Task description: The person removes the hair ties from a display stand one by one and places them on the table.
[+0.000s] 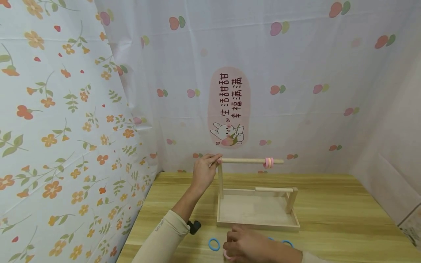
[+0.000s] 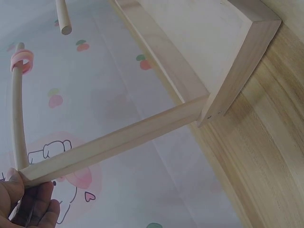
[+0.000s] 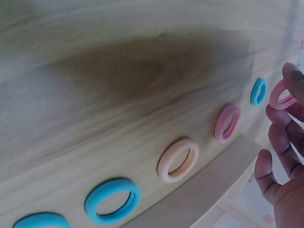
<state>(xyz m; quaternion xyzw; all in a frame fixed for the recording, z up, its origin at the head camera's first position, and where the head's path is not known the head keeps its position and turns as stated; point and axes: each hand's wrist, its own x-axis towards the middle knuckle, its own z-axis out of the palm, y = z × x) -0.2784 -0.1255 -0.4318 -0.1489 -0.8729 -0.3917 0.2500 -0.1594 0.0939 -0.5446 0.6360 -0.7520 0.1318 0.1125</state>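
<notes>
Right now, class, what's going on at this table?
A person's left hand grips the top of the taller wooden post on a pale tray-based stand. Their right hand pinches a round pink band. Pink and peach bands hang on the upper wooden rod; round blue, peach and pink bands lie on the wood-grain table.

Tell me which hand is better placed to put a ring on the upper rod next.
Right, probably: the right hand pinches a pink ring; the left hand grips the upper rod at the post, leaving its other end free.
</notes>
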